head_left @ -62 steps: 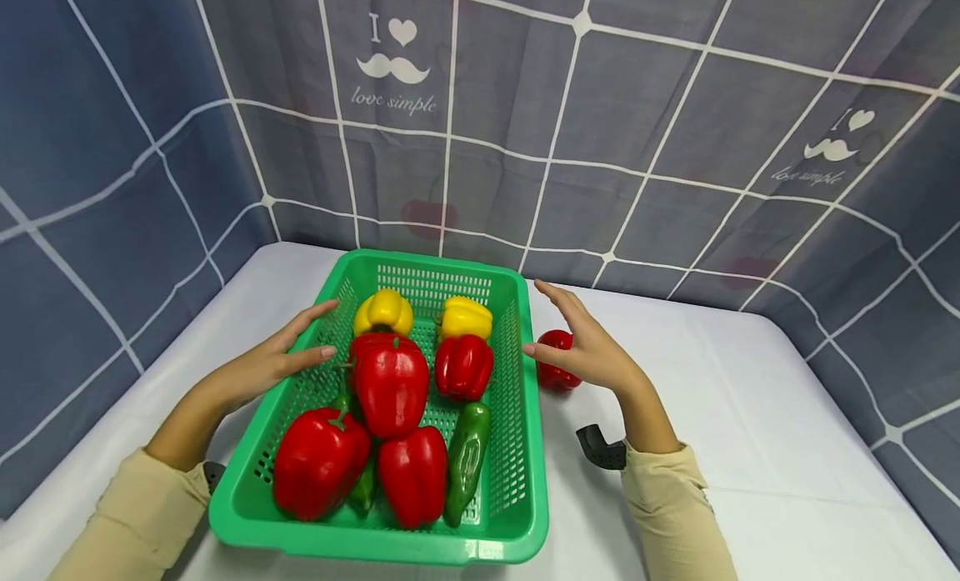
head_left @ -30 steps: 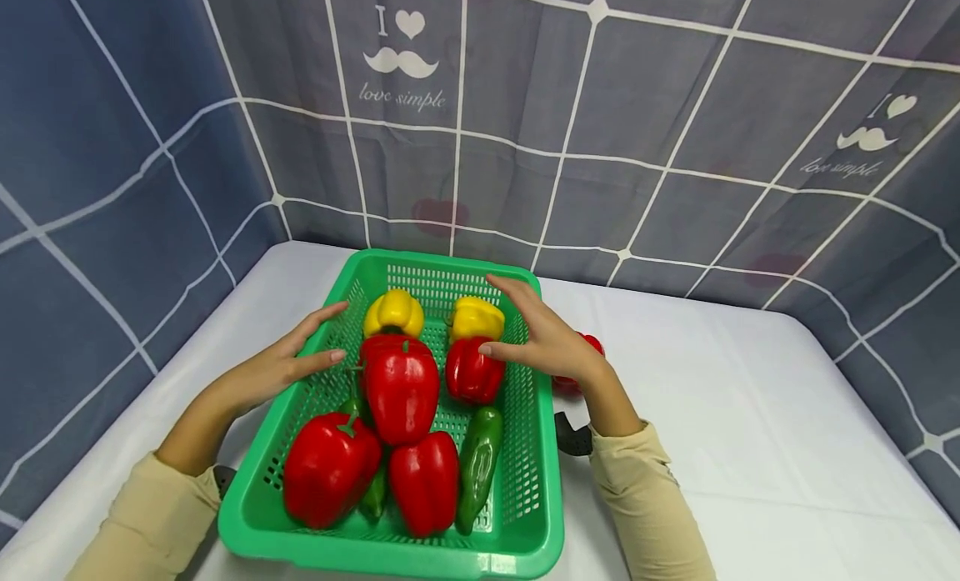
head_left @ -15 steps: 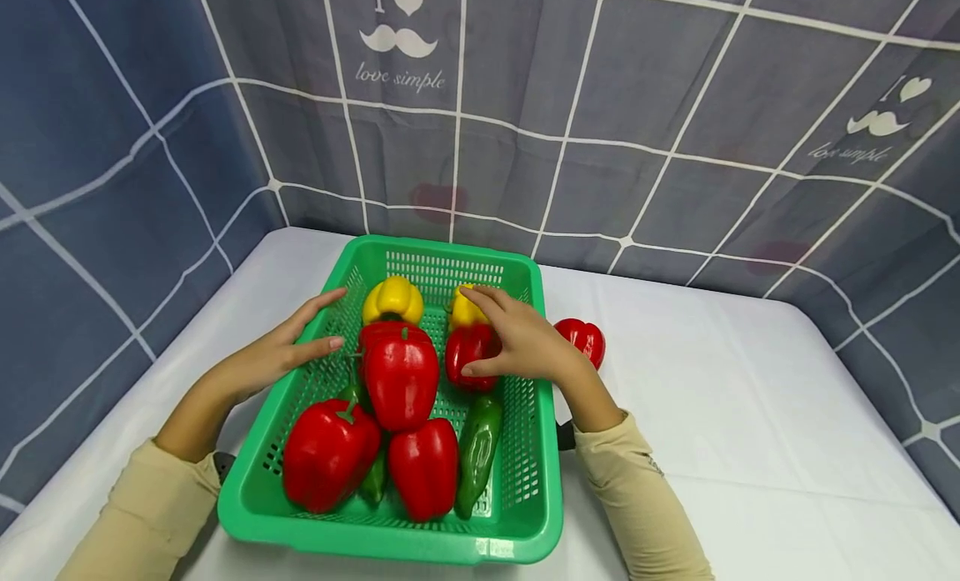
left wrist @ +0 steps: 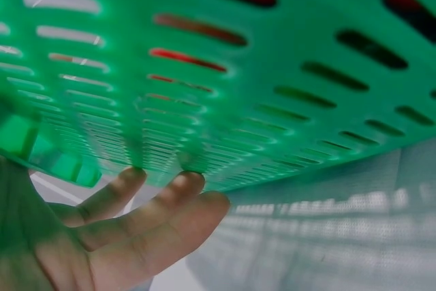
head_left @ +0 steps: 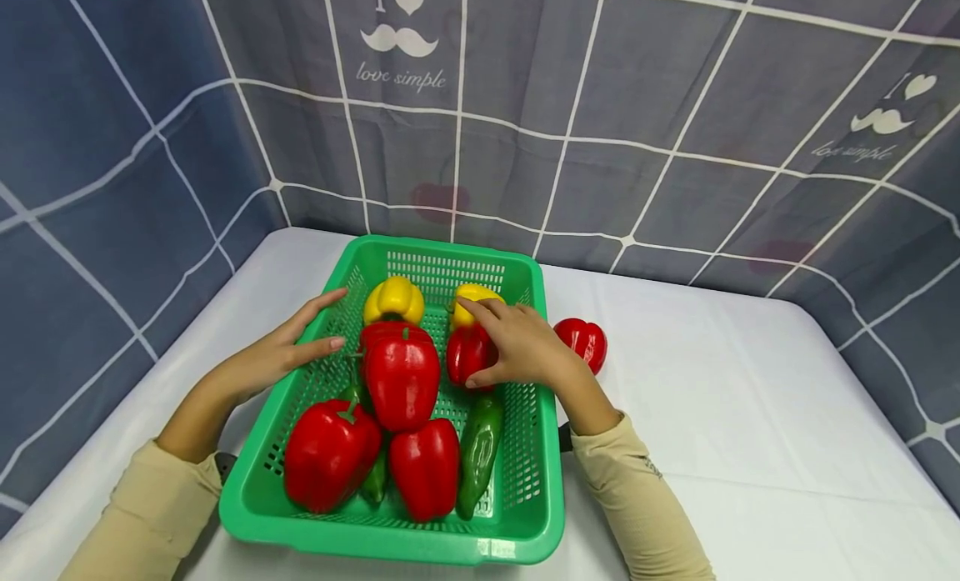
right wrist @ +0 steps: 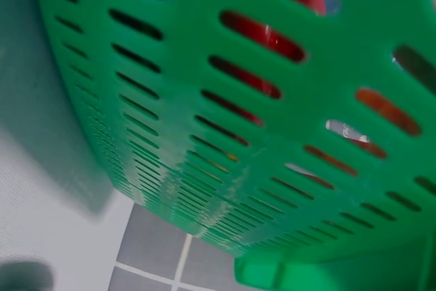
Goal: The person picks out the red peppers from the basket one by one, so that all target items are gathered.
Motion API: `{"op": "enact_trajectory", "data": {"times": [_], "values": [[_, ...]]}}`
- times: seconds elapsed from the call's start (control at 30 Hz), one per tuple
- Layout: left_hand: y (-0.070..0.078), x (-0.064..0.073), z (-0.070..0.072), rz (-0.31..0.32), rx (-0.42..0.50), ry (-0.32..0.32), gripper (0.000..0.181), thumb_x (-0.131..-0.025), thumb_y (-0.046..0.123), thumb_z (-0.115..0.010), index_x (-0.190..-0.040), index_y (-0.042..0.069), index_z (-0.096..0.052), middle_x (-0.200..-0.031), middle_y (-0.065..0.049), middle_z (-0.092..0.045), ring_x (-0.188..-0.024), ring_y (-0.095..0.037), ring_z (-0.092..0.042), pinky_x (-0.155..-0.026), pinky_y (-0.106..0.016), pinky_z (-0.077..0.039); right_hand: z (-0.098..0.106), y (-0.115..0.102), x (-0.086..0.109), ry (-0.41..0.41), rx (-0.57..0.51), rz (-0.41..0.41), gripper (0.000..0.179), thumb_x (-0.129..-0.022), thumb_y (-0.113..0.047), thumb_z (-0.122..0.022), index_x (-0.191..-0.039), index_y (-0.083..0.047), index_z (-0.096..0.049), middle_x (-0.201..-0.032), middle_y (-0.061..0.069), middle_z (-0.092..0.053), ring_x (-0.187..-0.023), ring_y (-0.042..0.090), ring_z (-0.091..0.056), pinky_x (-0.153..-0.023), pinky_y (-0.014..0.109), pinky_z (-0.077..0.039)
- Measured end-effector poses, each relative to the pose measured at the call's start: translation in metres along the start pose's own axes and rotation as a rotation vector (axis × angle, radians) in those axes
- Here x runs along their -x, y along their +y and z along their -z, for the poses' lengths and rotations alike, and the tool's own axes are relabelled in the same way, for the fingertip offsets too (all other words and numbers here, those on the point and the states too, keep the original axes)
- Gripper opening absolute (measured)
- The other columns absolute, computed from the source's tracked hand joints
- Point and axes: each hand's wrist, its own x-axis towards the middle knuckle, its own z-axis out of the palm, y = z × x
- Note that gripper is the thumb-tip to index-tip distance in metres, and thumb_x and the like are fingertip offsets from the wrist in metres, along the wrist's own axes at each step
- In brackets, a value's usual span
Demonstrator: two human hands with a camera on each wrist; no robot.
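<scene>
A green plastic basket (head_left: 517, 550) holds red and yellow bell peppers and green peppers. My right hand (head_left: 528, 343) reaches over its right rim, thumb on the near side of a small red bell pepper (head_left: 465, 356) and fingers round its far side, gripping it. Those fingers partly cover the yellow bell pepper (head_left: 477, 293) behind. At the left rim rests my left hand (head_left: 273, 356), thumb and index finger over the edge. The left wrist view shows the other fingers (left wrist: 163, 233) straight against the slotted outer wall. The right wrist view shows only the basket wall; the hand is hidden there.
Another red bell pepper (head_left: 581, 343) lies on the white tablecloth (head_left: 720, 423) outside the basket's right side. Inside are a large red bell pepper (head_left: 401, 381), another yellow one (head_left: 393, 299) and a long green pepper (head_left: 480, 456). A grey-blue checked curtain (head_left: 510, 89) stands behind.
My right hand has moved left over the rim, down into the basket, and closed round the small red bell pepper. My left hand stays at the left rim.
</scene>
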Motion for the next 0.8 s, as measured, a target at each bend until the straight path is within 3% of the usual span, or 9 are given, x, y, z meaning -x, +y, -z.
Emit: {"op": "enact_trajectory", "data": {"times": [0.4,0.8], "values": [[0.0006,-0.0037,-0.0002,0.0,0.017,-0.015,0.068,-0.094,0.029,-0.047,-0.147,0.022,-0.005,-0.152,-0.014,-0.003,-0.134,-0.04,-0.009,-0.097,-0.067,-0.025,-0.0022,-0.0023,0.0029,-0.044,0.108,-0.032,0.095,-0.062,-0.05,-0.078,-0.14,-0.018,-0.034,-0.126,0.01,-0.046,-0.117,0.027,-0.044,-0.104,0.048,-0.031],[-0.0006,-0.0005,-0.0002,0.003,0.009,-0.004,0.068,-0.094,0.029,-0.047,-0.147,0.023,-0.006,-0.152,-0.013,-0.002,-0.135,-0.04,-0.006,-0.096,-0.069,-0.023,-0.003,-0.0053,0.0012,-0.07,0.176,-0.03,0.088,-0.066,-0.05,-0.076,-0.137,-0.014,-0.038,-0.117,0.009,-0.052,-0.117,0.027,-0.043,-0.105,0.048,-0.029]]}}
